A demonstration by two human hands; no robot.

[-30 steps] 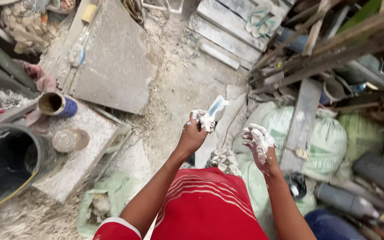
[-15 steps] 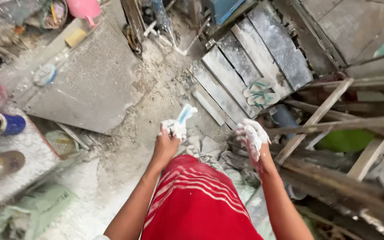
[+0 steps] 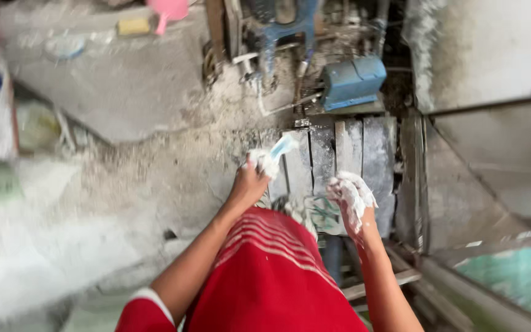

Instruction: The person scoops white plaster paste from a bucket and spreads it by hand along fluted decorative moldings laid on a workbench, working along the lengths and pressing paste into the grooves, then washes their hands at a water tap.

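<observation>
— Tool first: where's the flat light-blue plastic scraper (image 3: 283, 147), and how does it lie?

— In the left hand (image 3: 252, 181), fingers clenched round its near end; the long axis runs up and to the right, the blade tipping toward the far grey wooden planks (image 3: 345, 154).

— And the right hand (image 3: 353, 198)?

— Just right of it, apart from the scraper, caked in white plaster, fingers loosely curled and grasping nothing. The blue metal machine (image 3: 353, 83) sits beyond the planks.
</observation>
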